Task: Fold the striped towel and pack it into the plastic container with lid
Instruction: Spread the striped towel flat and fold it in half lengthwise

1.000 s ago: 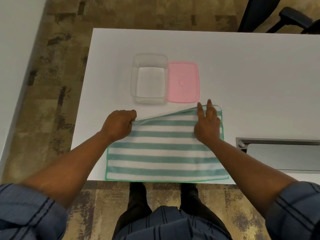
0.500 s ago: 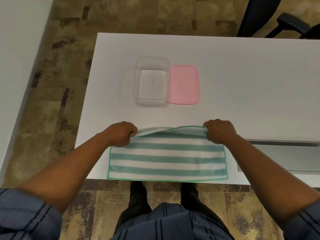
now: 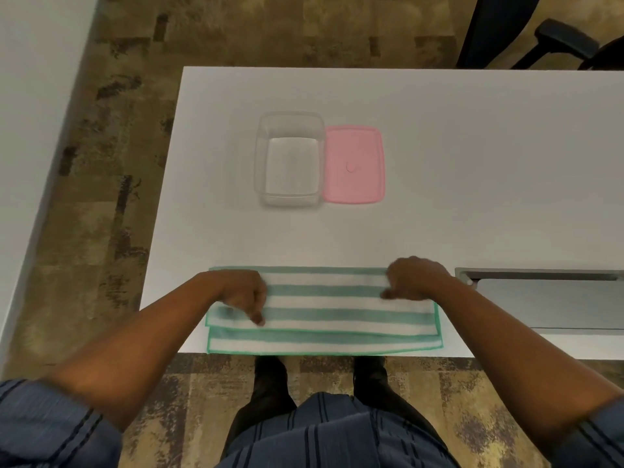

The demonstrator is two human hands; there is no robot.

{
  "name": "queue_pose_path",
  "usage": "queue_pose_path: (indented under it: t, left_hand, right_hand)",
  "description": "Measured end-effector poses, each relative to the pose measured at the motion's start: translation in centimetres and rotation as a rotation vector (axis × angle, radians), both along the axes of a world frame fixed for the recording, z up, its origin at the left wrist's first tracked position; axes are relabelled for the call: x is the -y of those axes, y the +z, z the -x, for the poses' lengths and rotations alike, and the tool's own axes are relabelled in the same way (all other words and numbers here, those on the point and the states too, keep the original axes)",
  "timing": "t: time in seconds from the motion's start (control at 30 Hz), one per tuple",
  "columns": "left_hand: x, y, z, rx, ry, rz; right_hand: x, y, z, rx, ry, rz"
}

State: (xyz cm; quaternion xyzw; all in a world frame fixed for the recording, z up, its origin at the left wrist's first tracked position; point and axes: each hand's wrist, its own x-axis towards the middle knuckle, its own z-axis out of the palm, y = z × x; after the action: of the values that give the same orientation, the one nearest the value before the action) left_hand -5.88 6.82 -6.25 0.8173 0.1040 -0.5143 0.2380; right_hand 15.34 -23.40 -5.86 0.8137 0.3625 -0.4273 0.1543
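Observation:
The green-and-white striped towel (image 3: 324, 312) lies folded in half along the near edge of the white table (image 3: 472, 163); its upper layer stops just short of the lower layer's near edge. My left hand (image 3: 241, 293) rests on the left part of the upper layer with fingers curled down into the cloth. On the right part, my right hand (image 3: 415, 278) is curled on the cloth too. The clear plastic container (image 3: 261, 157) stands empty farther back. Its pink lid (image 3: 353, 153) lies flat against the container's right side.
A grey recessed panel (image 3: 547, 298) sits in the table just right of my right hand. A dark office chair (image 3: 540, 35) stands beyond the far right corner. Patterned carpet surrounds the table, and a white wall runs along the left.
Both hands have pulled the towel's far edge toward me and laid it over the near half. The towel went from flat to folded in half.

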Motion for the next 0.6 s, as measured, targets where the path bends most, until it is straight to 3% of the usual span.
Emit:
queue_pose_path:
  t: [0.07, 0.13, 0.3, 0.6]
  left_hand:
    - [0.4, -0.3, -0.5, 0.278, 0.119, -0.106]
    - [0.9, -0.9, -0.6, 0.425, 0.181, -0.280]
    - [1.0, -3.1, 0.3, 0.387, 0.153, -0.357]
    - [-2.8, -4.5, -2.3, 0.766, 0.290, -0.398]
  right_hand:
    - [0.0, -0.4, 0.3, 0.108, -0.159, -0.189]
    - [-0.3, -0.9, 0.9, 0.081, -0.244, -0.240]
    - [-0.4, -2.9, 1.8, 0.076, -0.285, -0.239]
    - [-3.2, -3.2, -1.5, 0.169, -0.442, -0.497]
